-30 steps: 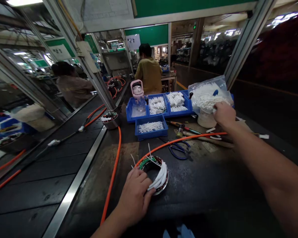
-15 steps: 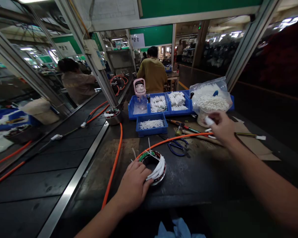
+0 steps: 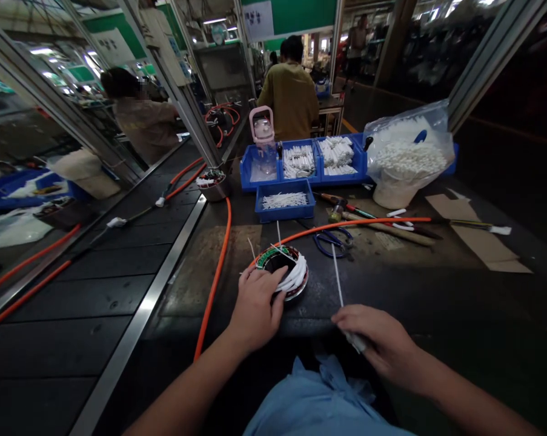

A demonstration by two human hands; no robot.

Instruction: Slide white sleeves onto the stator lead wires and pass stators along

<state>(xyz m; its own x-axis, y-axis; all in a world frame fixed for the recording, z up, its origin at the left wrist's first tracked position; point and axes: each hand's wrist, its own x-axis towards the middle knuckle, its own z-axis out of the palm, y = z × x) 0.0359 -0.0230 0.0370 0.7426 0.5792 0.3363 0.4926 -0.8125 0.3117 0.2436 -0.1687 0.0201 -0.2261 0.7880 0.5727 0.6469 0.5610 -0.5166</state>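
Observation:
A ring-shaped motor stator point(image 3: 295, 289) lies on the dark bench, with a thick bundle of white-sleeved wires along its near right side and green and red windings at the back. Thin white cable ties stick up from it. My left hand point(image 3: 257, 306) grips its near left edge, fingers over the rim. To the right, my right hand point(image 3: 375, 333) is closed on a thin white cable tie point(image 3: 337, 275) that points up and away. Something whitish also shows under its fingers, too blurred to name. An orange cable point(image 3: 346, 224) runs from behind the stator to the right.
Behind are a blue tray point(image 3: 285, 212) of cable ties, blue bins point(image 3: 298, 179) of white tubes, and a bag of white pieces point(image 3: 412, 154) in a tub. Pliers point(image 3: 330, 249) and a hammer handle point(image 3: 391, 231) lie nearer. A conveyor point(image 3: 73, 315) runs left; co-workers sit beyond.
My right hand has come down and back from near the bag to the bench's front edge, and a cable tie now shows in it. My left hand stays on the stator; the view has shifted.

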